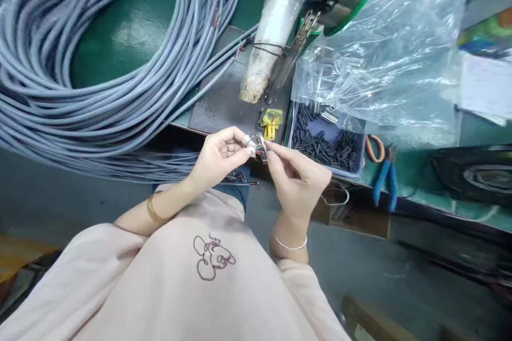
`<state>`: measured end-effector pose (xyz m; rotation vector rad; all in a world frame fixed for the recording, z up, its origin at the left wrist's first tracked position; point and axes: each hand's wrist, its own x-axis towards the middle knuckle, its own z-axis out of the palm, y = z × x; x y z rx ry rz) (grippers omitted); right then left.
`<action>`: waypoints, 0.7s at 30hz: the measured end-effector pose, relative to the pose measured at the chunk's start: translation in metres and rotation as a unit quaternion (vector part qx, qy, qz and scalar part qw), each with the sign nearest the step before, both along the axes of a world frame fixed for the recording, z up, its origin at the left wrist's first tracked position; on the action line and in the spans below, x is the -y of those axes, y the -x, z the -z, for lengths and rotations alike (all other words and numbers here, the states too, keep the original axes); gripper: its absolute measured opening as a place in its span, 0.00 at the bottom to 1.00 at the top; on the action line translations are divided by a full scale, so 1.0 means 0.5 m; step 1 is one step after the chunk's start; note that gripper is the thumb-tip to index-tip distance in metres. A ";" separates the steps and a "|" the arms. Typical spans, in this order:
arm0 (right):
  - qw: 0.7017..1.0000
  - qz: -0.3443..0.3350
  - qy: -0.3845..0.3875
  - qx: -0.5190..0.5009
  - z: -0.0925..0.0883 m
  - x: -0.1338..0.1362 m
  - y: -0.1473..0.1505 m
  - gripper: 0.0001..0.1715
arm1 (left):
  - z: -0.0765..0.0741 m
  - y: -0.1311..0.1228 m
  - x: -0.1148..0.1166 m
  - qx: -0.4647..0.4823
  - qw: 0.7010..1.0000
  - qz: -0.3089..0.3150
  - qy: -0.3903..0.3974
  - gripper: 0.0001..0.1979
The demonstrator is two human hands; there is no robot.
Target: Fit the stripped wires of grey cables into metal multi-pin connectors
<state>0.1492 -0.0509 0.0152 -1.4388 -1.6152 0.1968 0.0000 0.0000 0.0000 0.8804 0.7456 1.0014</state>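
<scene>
Between thumb and fingers, my right hand (296, 175) grips a small metal-edged cable connector (261, 149) at the bench's front edge. Thin coloured wires (258, 148) run from the connector toward my left hand (224, 155). That hand is closed in a pinch on the wires, its fingertips wrapped in something white. Just beyond the connector sits a yellow holder (271, 124) on a dark plate (218, 97), below the tip of a soldering tool-like metal fixture (290, 56).
Grey cables (160, 82) lie coiled over the left of the bench. A bin (325, 141) of small black parts stands right of my hands, partly under clear plastic (384, 58). Blue-handled pliers (386, 181) lie near the front edge. A green-rimmed spool (354, 0) stands behind.
</scene>
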 end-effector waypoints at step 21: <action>0.998 0.019 -0.060 -0.021 0.056 0.008 0.001 0.07 | 0.008 0.010 -0.009 0.006 1.000 0.008 0.018 0.13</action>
